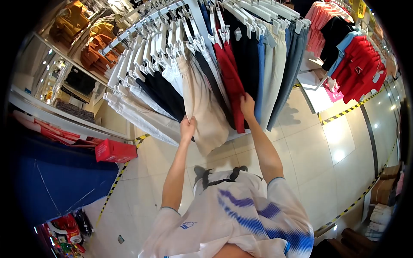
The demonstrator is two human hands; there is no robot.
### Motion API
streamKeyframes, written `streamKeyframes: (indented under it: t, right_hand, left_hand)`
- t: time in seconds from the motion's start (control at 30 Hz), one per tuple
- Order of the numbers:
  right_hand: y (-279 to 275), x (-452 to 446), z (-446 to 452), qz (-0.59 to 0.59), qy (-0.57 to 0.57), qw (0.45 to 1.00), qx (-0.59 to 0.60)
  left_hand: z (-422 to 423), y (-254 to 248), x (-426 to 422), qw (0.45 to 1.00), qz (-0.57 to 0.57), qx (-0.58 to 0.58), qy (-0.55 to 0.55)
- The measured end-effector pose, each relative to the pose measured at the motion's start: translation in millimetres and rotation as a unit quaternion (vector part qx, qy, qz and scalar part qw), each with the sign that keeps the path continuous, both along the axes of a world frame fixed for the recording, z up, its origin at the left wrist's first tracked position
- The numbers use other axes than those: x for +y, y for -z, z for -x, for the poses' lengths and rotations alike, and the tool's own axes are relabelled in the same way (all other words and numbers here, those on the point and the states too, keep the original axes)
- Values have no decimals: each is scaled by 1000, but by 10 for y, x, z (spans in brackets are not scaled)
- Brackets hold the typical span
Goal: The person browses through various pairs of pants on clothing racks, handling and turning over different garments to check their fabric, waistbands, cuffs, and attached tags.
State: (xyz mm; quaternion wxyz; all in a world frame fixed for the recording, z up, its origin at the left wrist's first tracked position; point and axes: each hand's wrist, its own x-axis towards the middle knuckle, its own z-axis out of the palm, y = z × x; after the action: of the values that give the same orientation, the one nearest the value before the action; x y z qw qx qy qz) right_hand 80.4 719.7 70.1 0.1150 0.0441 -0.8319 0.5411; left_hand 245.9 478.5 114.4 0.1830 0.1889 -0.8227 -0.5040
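Observation:
Beige trousers [202, 107] hang from a white clip hanger on the rack in front of me. My left hand [187, 128] is closed on their left edge, partway down the leg. Beside them to the right hang dark trousers and red trousers [229, 77]. My right hand [247, 106] is closed on the right edge of the red trousers, low on the leg. Black trousers [247, 56] hang just behind that hand, with blue, cream and grey pairs further right. To the left of the beige pair are black trousers [165, 92] and white ones.
A white metal rail [142, 23] carries several hangers. A red box [116, 150] sits on the blue-covered stand [69, 172] at left. Red shirts [359, 69] hang at right. Yellow-black tape [350, 114] marks the tiled floor [301, 150].

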Motion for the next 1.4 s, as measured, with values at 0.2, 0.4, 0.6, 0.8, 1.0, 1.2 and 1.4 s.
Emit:
streamKeyframes:
  t: [0.2, 0.4, 0.6, 0.8, 1.0, 1.2, 1.4]
  right_hand:
    - [-208, 546, 66, 228, 35, 973, -22]
    - [-491, 1060, 23, 462, -7, 880, -110]
    - [-561, 1276, 40, 459, -19, 881, -113]
    - [-942, 1275, -204, 517, -47, 844, -137]
    - [-1026, 1298, -307, 518, -71, 842, -134]
    - [-944, 1278, -322, 465, -60, 875, -121]
    - [-773, 1174, -233, 271, -12, 960, -75]
  left_hand:
    - [-28, -171, 64, 1000, 10, 24, -9]
    - [-159, -367, 397, 940, 321, 96, -61]
    - [35, -386, 913, 969, 213, 90, 89]
    - [352, -283, 1106, 976, 110, 23, 187]
    - [998, 710, 855, 974, 213, 60, 41]
    - [1403, 763, 667, 936, 323, 140, -15]
    - [1175, 602, 551, 976, 204, 20, 68]
